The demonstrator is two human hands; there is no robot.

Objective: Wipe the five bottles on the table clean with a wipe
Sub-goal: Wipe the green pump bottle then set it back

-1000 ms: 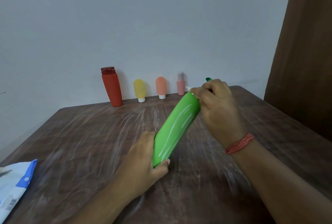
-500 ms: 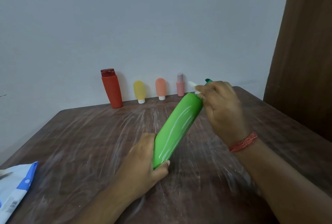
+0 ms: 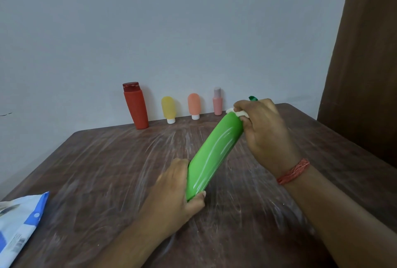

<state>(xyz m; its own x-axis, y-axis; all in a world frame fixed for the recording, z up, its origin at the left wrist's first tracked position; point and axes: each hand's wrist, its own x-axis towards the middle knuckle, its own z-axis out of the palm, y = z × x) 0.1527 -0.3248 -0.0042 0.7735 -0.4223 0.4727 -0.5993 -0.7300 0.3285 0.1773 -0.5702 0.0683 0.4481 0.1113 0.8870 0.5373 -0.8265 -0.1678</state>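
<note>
A tall green bottle (image 3: 212, 154) is held tilted above the brown table (image 3: 107, 171), its dark green cap pointing away to the upper right. My left hand (image 3: 174, 192) grips its base. My right hand (image 3: 264, 132) holds a bunched white wipe (image 3: 239, 113) against the bottle's shoulder near the cap, and covers most of the wipe and cap. Along the wall stand a red bottle (image 3: 135, 105), a yellow bottle (image 3: 168, 109), an orange bottle (image 3: 194, 105) and a small pink bottle (image 3: 217, 104).
A blue and white wipes packet (image 3: 18, 224) lies at the table's near left edge. A dark brown door or panel (image 3: 365, 74) stands on the right. The tabletop shows pale smeared streaks.
My right hand with the wipe has shifted slightly around the bottle's shoulder near the cap. The left hand and the bottle stay almost where they were.
</note>
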